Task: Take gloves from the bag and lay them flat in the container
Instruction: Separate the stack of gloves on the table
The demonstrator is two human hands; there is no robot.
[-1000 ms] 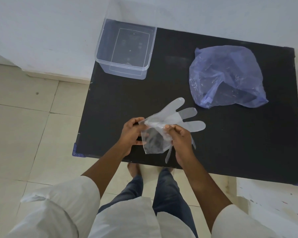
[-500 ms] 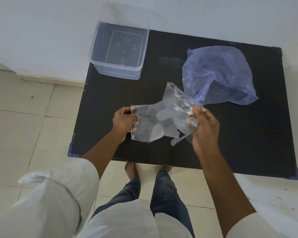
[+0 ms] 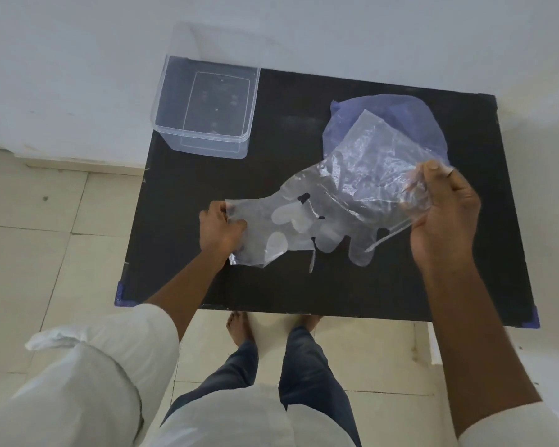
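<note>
Left hand (image 3: 221, 229) and right hand (image 3: 442, 217) each pinch clear thin plastic gloves (image 3: 320, 217) mid-frame above the black counter (image 3: 304, 285), likely pulling two apart. Bluish plastic bag (image 3: 410, 114) upper right; clear empty rectangular container (image 3: 207, 146) upper left.

The person is wearing a white, loose garment with sleeves (image 3: 117, 346) rolled or pushed up toward the elbows, dark blue trousers (image 3: 304, 366) that are possibly denim, and no footwear, the bare feet (image 3: 239, 327) showing beneath the forearms.
</note>
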